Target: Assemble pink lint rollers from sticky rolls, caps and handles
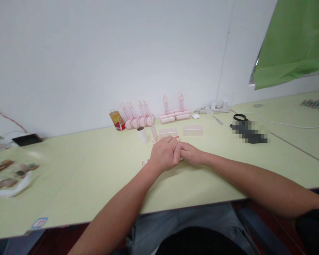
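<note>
My left hand (164, 154) and my right hand (192, 154) meet over the table, fingers curled together. Between them is something small and pale, nearly all hidden by the fingers. Just beyond the left hand stand a small clear pinkish tube (154, 134) and a white cylinder (143, 135) with a dark top. Two translucent pale pink blocks (192, 130) lie behind the hands, the left one partly covered. A small pale thing (144, 163) shows beside my left wrist, too blurred to name.
Along the wall stand several pink tubes with loop tops (181, 102) on pink rolls, a yellow-red pouch (117, 119) and a power strip (214, 110). Black scissors (240, 117) rest at right, partly pixelated. Blurred items on a white tray (16, 189) lie far left on the table (82, 170).
</note>
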### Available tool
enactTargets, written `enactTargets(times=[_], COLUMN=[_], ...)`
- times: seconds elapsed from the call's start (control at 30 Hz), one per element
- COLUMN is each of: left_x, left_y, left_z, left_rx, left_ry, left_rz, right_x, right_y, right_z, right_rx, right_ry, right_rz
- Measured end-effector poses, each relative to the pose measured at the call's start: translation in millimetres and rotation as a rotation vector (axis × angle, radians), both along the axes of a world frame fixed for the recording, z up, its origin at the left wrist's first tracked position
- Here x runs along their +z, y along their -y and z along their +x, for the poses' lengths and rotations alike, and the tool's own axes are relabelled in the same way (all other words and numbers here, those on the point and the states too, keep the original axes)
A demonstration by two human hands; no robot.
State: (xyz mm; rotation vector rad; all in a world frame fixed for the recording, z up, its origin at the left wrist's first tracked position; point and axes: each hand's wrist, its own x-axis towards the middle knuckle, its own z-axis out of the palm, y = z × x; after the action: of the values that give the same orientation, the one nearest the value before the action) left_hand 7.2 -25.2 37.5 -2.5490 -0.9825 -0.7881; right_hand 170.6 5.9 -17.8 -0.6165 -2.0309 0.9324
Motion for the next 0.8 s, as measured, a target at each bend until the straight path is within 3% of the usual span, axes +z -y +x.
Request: enactTargets(times=[0.8], left_x=[2.9], left_y=[-1], left_z=[2], left_rx=[0.002], left_ry=[0.019], left_rz=[-0.082], right_x=[18.6], right_y=[8], right_z=[0], right_rx=[0.012], right_ry=[0.015], right_rz=[0.106])
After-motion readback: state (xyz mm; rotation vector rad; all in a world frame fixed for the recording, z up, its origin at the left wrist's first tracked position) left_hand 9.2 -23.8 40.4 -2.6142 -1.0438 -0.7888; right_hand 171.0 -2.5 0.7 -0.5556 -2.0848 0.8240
